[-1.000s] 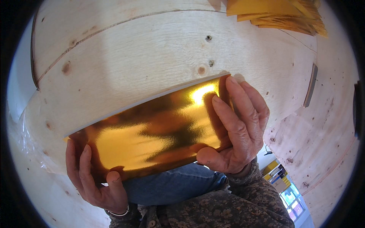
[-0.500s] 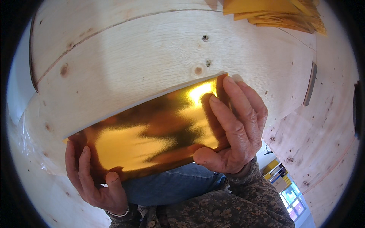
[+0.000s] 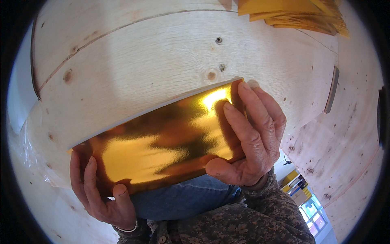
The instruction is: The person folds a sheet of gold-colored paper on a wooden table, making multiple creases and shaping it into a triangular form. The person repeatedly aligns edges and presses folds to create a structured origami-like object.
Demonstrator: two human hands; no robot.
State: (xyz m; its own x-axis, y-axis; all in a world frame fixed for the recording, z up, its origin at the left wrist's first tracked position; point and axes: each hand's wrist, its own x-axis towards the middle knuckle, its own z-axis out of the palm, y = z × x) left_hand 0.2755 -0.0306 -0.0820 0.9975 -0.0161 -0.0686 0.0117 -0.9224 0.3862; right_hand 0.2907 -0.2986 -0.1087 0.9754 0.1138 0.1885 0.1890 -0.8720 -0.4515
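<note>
Both hands hold a shiny gold sheet (image 3: 162, 150) just above the near edge of the pale wooden counter (image 3: 134, 69), mirrored face up and tilted, probably so its surface can be looked over. The left hand (image 3: 103, 191) cups the lower left corner, fingers curled up over the face and pinching the sheet. The right hand (image 3: 248, 138) clasps the right end, fingers laid flat across the foil, thumb under the near edge. A stack of yellow sheets (image 3: 292, 14) lies at the counter's far right corner.
</note>
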